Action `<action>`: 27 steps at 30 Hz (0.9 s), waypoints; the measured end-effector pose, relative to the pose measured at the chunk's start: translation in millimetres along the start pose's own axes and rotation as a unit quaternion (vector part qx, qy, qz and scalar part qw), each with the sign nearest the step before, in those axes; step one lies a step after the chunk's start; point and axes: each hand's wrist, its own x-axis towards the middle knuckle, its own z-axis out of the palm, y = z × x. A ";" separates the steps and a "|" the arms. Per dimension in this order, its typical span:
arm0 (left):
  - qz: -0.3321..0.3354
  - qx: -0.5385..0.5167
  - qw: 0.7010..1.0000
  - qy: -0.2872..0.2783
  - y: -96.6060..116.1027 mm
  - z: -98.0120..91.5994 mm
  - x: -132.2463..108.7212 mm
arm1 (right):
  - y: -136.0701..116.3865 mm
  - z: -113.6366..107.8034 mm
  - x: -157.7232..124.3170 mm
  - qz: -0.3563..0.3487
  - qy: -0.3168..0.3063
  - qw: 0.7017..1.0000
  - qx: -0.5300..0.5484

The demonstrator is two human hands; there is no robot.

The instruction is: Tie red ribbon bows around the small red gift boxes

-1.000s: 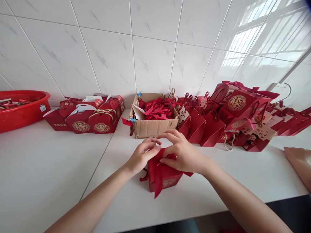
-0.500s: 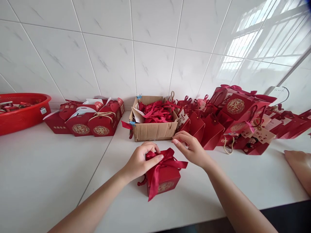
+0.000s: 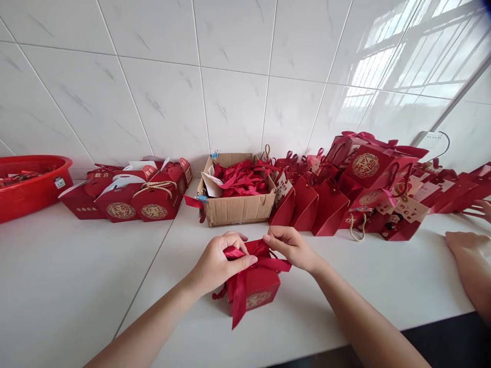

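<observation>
A small red gift box point(image 3: 256, 289) with a gold emblem stands on the white counter point(image 3: 76, 286) in front of me. A red ribbon bow point(image 3: 251, 256) lies across its top, one tail hanging down the front. My left hand point(image 3: 217, 263) is closed on the bow's left loop. My right hand point(image 3: 290, 248) pinches the bow's right loop between thumb and fingers. Both hands sit on top of the box.
A cardboard box point(image 3: 238, 207) of red ribbons stands just behind. Red handled gift boxes point(image 3: 130, 197) sit at the left, a red plastic basin point(image 3: 28, 186) farther left. Several red gift bags point(image 3: 364, 189) are piled at the right. Another person's hand point(image 3: 466, 245) rests at the right edge.
My right hand has come back onto the bow and taken its right loop. My left hand has stayed on the left loop. The view has shifted slightly right.
</observation>
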 end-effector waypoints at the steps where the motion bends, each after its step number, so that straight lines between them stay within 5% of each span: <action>1: 0.002 -0.002 1.000 0.001 -0.6 0.3 0.4 | 0.0 0.1 -0.2 -0.012 0.008 1.000 -0.005; 16: -0.001 0.009 1.000 -0.013 -4.0 -0.1 1.5 | 4.7 -0.3 -1.5 -0.073 0.065 0.992 -0.082; 21: -0.005 -0.086 0.995 -0.045 -1.8 -5.6 1.3 | 3.2 -3.4 -2.2 -0.070 0.047 0.991 -0.101; 27: -0.013 -0.188 0.982 -0.035 -5.4 -9.9 2.5 | -23.3 -5.4 -5.5 -0.155 0.146 0.959 -0.186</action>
